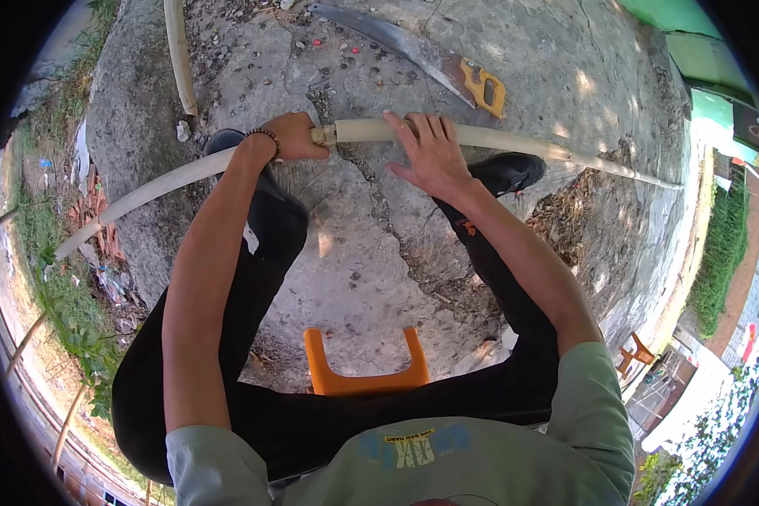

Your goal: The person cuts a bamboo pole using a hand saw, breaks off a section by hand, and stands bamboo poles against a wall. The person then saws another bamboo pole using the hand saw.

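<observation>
A long pale bamboo pole runs from side to side in front of me, over my two shoes, looking curved in this lens. My left hand, with a beaded bracelet at the wrist, is closed around it just left of a rough joint. To the right of that joint, my right hand lies against the pole with fingers stretched and spread, not wrapped around it. Beyond the pole, a handsaw with a yellow handle lies on the concrete, nearest to my right hand.
Another pale pole lies on the ground at upper left. Below me is an orange plastic stool. The concrete is cracked, with dry leaves at right. Grass and litter border the left side; a green wall stands at upper right.
</observation>
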A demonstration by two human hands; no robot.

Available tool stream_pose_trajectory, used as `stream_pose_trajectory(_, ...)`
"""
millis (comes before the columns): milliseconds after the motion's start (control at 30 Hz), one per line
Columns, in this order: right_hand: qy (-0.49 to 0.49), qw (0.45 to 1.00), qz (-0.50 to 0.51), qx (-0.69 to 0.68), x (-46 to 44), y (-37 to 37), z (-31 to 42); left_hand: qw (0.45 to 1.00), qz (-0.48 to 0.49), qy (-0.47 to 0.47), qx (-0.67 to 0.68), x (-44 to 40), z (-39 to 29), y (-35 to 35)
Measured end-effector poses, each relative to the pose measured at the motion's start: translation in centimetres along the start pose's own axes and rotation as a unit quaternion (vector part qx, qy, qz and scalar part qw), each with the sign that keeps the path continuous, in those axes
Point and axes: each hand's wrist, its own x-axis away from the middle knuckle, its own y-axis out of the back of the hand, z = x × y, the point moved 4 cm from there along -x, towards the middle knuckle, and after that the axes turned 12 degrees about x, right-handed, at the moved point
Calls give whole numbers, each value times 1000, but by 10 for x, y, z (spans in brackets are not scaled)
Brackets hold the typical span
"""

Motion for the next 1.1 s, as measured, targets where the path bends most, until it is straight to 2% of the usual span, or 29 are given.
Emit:
stream_pose_trajectory(67,-53,998,42,-5,-11,-30,-13,1000,-15,-13,-5,0,-2,-10)
stream_pose_trajectory(100,-52,998,38,-4,-25,-30,-23,997,-59,-21,-45,1,-3,-11)
stream_pose_trajectory(133,-56,988,136,-55,-38,-35,-30,991,-98,-26,-84,7,-3,-12)
stream_pose_trajectory(167,-62,963,238,-110,-41,-40,-29,992,-91,-20,-85,12,-2,-21)
stream_pose_trajectory(200,-62,961,241,-117,-41,-45,-32,982,-141,-24,-124,17,-7,-24)
stream_pose_trajectory(233,-19,969,213,-127,-46,-45,-41,966,-200,-30,-162,17,-12,-19)
stream_pose_trajectory(267,27,972,188,-136,-50,-45,-46,966,-201,-28,-160,17,-12,-20)
stream_pose_trajectory(400,36,961,211,-176,-70,-42,-57,944,-291,-58,-144,22,-13,-27)
stream_pose_trajectory(467,86,920,299,-237,-80,-51,-59,931,-325,-79,-148,28,-13,-26)
stream_pose_trajectory(500,88,921,297,-236,-86,-46,-61,919,-353,-97,-145,28,-12,-28)
stream_pose_trajectory(567,75,858,435,-263,-84,-43,-56,911,-371,-111,-143,31,-5,-35)
stream_pose_trajectory(600,78,857,435,-264,-89,-34,-56,899,-390,-131,-151,30,-4,-35)
stream_pose_trajectory(667,78,819,478,-309,-88,-25,-52,889,-402,-150,-160,33,0,-40)
stream_pose_trajectory(800,53,847,447,-284,-77,-43,-51,881,-426,-147,-148,28,0,-41)
stream_pose_trajectory(867,41,953,222,-200,-70,-37,-51,878,-435,-139,-143,25,-5,-38)
stream_pose_trajectory(900,40,953,224,-198,-63,-39,-50,899,-407,-101,-123,23,-5,-34)
stream_pose_trajectory(933,30,973,161,-162,-58,-37,-50,918,-378,-62,-106,23,-3,-31)
stream_pose_trajectory(967,19,987,95,-127,-54,-34,-48,918,-376,-61,-107,27,-3,-26)
stream_pose_trajectory(1100,11,990,92,-102,-42,-14,-45,931,-337,-78,-117,23,-4,-14)
